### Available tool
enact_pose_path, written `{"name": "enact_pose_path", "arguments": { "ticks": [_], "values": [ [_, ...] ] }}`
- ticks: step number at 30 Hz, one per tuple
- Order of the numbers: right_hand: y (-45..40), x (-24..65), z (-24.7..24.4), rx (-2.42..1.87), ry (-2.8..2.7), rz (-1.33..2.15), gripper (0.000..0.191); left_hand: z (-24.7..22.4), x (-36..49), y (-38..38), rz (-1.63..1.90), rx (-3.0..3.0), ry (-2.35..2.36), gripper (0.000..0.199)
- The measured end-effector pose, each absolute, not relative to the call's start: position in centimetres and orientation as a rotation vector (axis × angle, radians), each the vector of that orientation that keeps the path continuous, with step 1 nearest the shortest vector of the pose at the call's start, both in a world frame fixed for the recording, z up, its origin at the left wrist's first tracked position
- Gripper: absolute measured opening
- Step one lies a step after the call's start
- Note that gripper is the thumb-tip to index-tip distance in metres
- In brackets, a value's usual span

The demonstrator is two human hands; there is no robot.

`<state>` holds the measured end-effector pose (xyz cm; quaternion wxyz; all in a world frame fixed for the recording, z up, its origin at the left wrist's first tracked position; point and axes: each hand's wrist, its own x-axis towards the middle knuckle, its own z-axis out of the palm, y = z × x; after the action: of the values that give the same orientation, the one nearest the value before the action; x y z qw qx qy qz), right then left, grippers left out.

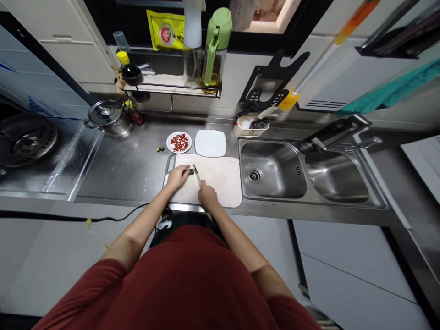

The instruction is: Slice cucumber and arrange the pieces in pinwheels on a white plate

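A white cutting board (223, 183) lies on the steel counter in front of me. My left hand (177, 178) rests over its left part, fingers closed on a green cucumber piece (190, 172) whose end shows past the fingertips. My right hand (208, 195) is wrapped round the handle of a knife (197, 174), with the blade pointing away from me, just right of the cucumber piece. Behind the board are a white plate of diced red food (179, 142) and a bare white square plate (210, 143). Small green cucumber ends (160, 149) lie left of them on the counter.
A lidded steel pot (110, 120) stands at the back left, near a stove (27, 140). To the right is a double sink (275, 172) with a faucet. A wall shelf (165, 85) holds bottles; a utensil holder (250, 129) stands behind the sink.
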<state>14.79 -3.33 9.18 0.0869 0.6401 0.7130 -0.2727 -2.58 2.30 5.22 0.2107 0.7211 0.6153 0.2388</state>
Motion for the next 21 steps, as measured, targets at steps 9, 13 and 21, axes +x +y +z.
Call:
{"name": "enact_pose_path", "arguments": {
  "ticks": [9,13,21],
  "values": [
    [-3.5,19.2,10.8,1.902,2.175,-0.362,0.034,5.4,-3.2,3.5,0.948,1.611,1.783,0.035],
    [-3.4,20.6,11.0,1.881,2.289,-0.220,0.037,5.7,-2.6,4.1,0.972,1.537,1.651,0.033],
    [-3.7,22.2,8.4,1.947,2.614,0.200,0.037,7.1,-1.3,4.4,0.838,1.455,1.532,0.048]
  ]
}}
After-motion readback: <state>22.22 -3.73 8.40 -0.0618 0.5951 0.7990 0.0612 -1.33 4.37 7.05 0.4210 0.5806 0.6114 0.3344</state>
